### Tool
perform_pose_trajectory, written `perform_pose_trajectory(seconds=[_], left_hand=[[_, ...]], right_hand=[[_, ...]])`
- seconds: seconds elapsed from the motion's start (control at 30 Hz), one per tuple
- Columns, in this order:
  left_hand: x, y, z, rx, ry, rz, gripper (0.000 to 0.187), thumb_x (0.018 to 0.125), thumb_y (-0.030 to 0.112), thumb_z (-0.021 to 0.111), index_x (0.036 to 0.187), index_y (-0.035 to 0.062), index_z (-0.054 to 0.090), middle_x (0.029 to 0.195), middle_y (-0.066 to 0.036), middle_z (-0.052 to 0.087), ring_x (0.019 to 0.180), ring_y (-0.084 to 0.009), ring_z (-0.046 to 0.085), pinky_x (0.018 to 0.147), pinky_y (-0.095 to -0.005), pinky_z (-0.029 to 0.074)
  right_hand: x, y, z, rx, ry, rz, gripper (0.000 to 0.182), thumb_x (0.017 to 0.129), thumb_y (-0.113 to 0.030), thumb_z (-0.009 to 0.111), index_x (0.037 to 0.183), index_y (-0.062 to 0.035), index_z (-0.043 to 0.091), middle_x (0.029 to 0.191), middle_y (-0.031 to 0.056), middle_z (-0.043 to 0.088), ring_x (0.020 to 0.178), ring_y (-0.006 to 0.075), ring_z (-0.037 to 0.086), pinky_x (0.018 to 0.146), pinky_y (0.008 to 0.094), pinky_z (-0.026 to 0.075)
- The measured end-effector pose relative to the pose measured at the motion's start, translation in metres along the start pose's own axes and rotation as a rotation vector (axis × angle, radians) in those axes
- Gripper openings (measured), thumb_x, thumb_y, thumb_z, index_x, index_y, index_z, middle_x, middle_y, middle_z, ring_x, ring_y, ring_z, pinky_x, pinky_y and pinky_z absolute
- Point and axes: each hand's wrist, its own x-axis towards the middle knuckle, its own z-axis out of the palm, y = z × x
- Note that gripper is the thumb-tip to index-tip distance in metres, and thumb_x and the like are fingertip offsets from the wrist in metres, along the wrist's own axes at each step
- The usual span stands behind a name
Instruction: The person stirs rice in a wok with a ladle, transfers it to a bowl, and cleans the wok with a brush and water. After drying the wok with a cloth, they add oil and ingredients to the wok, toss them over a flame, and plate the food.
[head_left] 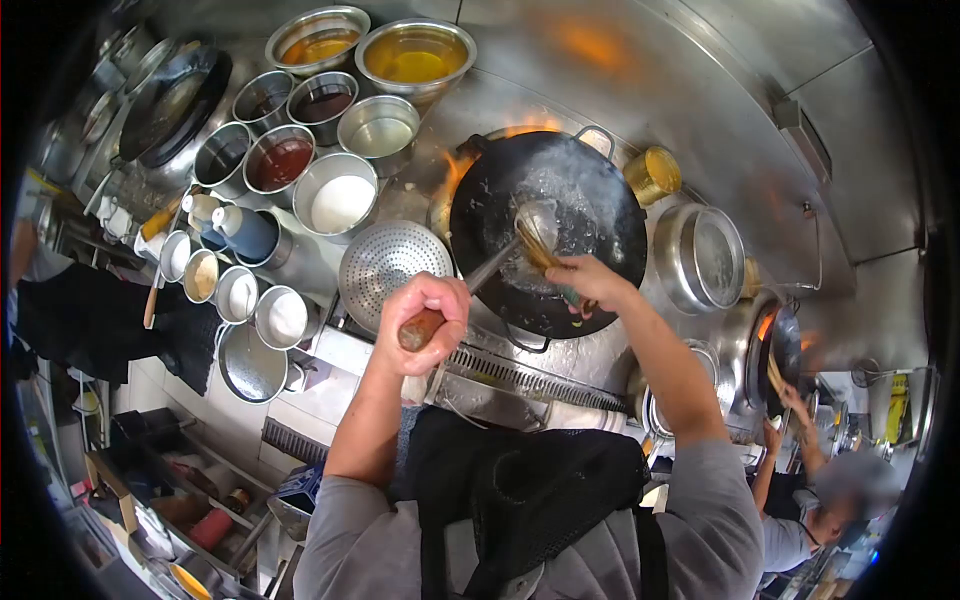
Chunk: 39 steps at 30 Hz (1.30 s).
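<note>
Left hand (428, 318) fists the ladle's (520, 235) wooden handle, steel bowl out over the round black wok (580, 220), right hand (590, 280) pinching a brush (540, 250).

Left hand (425, 318) fisted, gripping; right hand (590, 280) closed, both arms extended forward.

My steel counter (560, 60) carried a black wok (545, 235) over flames, a perforated strainer (392, 265) beside it, and a cluster of metal sauce bowls (320, 150) to the left, some holding oil, sauces and white powder.
</note>
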Motion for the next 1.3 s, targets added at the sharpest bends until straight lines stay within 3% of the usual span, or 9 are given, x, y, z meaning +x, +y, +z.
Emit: perform_pose_trajectory(seconds=[0.1,0.17,0.3,0.57,0.73,0.97,1.07,1.23,1.3], left_hand=[[0.004,0.006,-0.01,-0.023,0.09,-0.078,0.02,0.077,-0.007,0.059,0.09,0.0036,0.049,0.075,-0.007,0.057,0.07,-0.0168,0.053,0.072,-0.0345,0.045],[0.001,0.002,-0.017,0.014,0.212,-0.058,0.019,0.078,-0.005,0.06,0.091,0.004,0.048,0.074,-0.007,0.057,0.068,-0.0171,0.053,0.072,-0.0374,0.045],[-0.011,-0.007,-0.023,-0.125,0.436,-0.003,0.017,0.083,-0.001,0.057,0.095,0.0041,0.047,0.073,-0.008,0.056,0.067,-0.0183,0.052,0.076,-0.038,0.047],[-0.042,-0.013,-0.04,-0.146,0.637,-0.009,0.018,0.083,0.001,0.058,0.097,0.006,0.048,0.073,-0.006,0.052,0.07,-0.0212,0.051,0.09,-0.0454,0.045],[-0.053,0.044,-0.046,0.471,0.323,-0.53,0.019,0.084,-0.005,0.066,0.102,0.0021,0.061,0.116,-0.018,0.068,0.115,-0.0297,0.063,0.098,-0.0389,0.049],[-0.048,0.048,-0.011,1.456,-0.325,-0.712,0.037,0.087,0.013,0.067,0.122,0.0128,0.057,0.105,-0.012,0.069,0.084,-0.036,0.069,0.07,-0.0426,0.056],[-0.049,0.054,-0.015,1.611,-0.449,-0.702,0.04,0.088,0.019,0.062,0.128,0.0218,0.057,0.1,-0.008,0.067,0.079,-0.0332,0.068,0.065,-0.0439,0.054],[-0.051,0.033,-0.01,1.79,-0.519,-0.461,0.051,0.083,0.009,0.06,0.132,0.0214,0.056,0.093,-0.004,0.063,0.072,-0.0273,0.069,0.062,-0.0398,0.056],[-0.054,0.033,-0.008,1.794,-0.537,-0.461,0.051,0.082,0.008,0.059,0.132,0.0214,0.057,0.093,-0.005,0.063,0.071,-0.0271,0.069,0.061,-0.0391,0.056]], right_hand=[[-0.001,0.022,-0.013,0.433,-0.217,0.097,0.059,0.092,-0.039,0.062,0.144,-0.0171,0.044,0.098,0.0221,0.066,0.093,0.0385,0.067,0.08,0.0495,0.055],[0.004,0.047,-0.011,-0.635,0.355,-0.186,0.058,0.093,-0.04,0.06,0.146,-0.0238,0.042,0.099,0.0223,0.064,0.089,0.0405,0.067,0.076,0.0487,0.055],[0.019,0.05,0.005,-0.232,0.789,-0.125,0.061,0.091,-0.045,0.062,0.146,-0.0356,0.04,0.112,0.0242,0.063,0.098,0.0426,0.065,0.083,0.048,0.054],[0.02,0.042,-0.012,-0.41,0.602,0.033,0.065,0.092,-0.045,0.058,0.149,-0.0338,0.03,0.116,0.0238,0.061,0.102,0.0416,0.064,0.088,0.0491,0.053],[0.017,0.038,0.014,-0.45,0.599,-0.041,0.066,0.095,-0.043,0.056,0.152,-0.031,0.026,0.116,0.0238,0.06,0.101,0.04,0.065,0.086,0.0483,0.053],[0.003,0.008,0.032,0.376,0.085,0.024,0.067,0.091,-0.045,0.061,0.148,-0.019,0.039,0.116,0.0254,0.065,0.104,0.0366,0.065,0.085,0.0437,0.055],[-0.007,0.032,0.005,-0.576,0.37,-0.017,0.064,0.09,-0.045,0.062,0.146,-0.0267,0.039,0.115,0.0236,0.065,0.103,0.0372,0.066,0.086,0.0439,0.055],[0.002,0.052,0.035,0.163,0.115,-0.075,0.054,0.087,-0.043,0.062,0.137,-0.0235,0.054,0.117,0.023,0.065,0.11,0.0373,0.064,0.094,0.0449,0.052],[-0.025,0.037,0.005,-0.432,0.265,0.081,0.056,0.087,-0.04,0.064,0.14,-0.0284,0.049,0.117,0.0231,0.065,0.108,0.0378,0.065,0.092,0.045,0.052]])
